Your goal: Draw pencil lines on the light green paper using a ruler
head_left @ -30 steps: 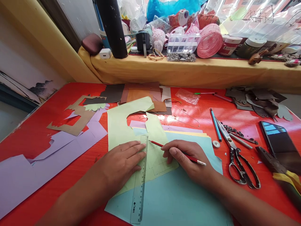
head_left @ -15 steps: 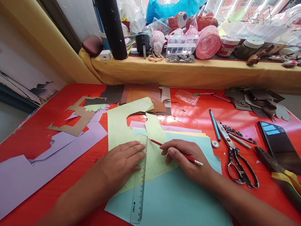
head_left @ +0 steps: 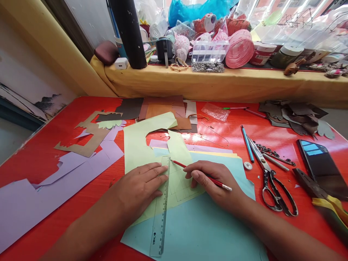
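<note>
My left hand (head_left: 138,188) lies flat with its fingers stretched out, pressing a clear plastic ruler (head_left: 161,214) onto a pale green sheet (head_left: 138,148). My right hand (head_left: 217,181) grips a red pencil (head_left: 179,165), its tip touching the green sheet right beside the ruler's upper edge. Faint pencil lines form a grid on the green sheet near the ruler. A light blue sheet (head_left: 201,228) lies under the green one.
Scissors (head_left: 272,183), a blue pencil (head_left: 247,143), a phone (head_left: 320,166) and pliers (head_left: 320,195) lie at the right of the red table (head_left: 40,152). Lilac and tan paper scraps (head_left: 81,145) lie left. A yellow ledge (head_left: 217,83) crowded with craft supplies runs along the back.
My right hand and the pencil have shifted slightly left along the ruler's edge. My left hand and the ruler have stayed put.
</note>
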Available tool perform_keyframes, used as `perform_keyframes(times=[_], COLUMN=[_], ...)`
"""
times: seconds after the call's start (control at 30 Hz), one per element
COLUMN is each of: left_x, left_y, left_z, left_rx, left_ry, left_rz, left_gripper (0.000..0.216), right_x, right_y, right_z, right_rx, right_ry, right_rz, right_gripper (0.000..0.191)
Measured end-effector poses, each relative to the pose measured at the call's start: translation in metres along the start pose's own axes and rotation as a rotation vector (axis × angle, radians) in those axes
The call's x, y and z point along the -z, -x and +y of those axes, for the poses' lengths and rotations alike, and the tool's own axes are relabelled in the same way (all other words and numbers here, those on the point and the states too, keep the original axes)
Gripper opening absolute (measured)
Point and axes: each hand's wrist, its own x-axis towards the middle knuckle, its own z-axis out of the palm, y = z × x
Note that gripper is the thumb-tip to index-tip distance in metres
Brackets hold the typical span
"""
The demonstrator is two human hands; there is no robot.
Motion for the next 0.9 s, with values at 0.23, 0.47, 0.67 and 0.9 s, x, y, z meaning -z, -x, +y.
perform_keyframes(times=[0.23,0.47,0.67,0.9], left_x=[0.0023,0.0008,0.0017,0.0014], left_y=[-0.0029,-0.0013,-0.0007,0.0002], left_z=[0.0010,-0.0003,-0.0001,0.0010], left_rx=[-0.021,-0.013,-0.016,0.004], left_ry=[-0.047,-0.015,-0.024,0.005], left_rz=[-0.020,-0.003,-0.003,0.009], left_gripper=[0.034,0.035,0.035,0.036], right_x=[-0.0002,0.0001,0.0012,0.0032], right_y=[0.0006,0.0018,0.0016,0.0021], right_z=[0.0013,0.0029,0.0004,0.0017], right_rx=[-0.005,-0.021,-0.031,0.002], right_ry=[-0.007,-0.034,-0.026,-0.029], right_rz=[-0.007,-0.027,-0.037,-0.069], right_gripper=[0.028,0.037,0.048,0.059])
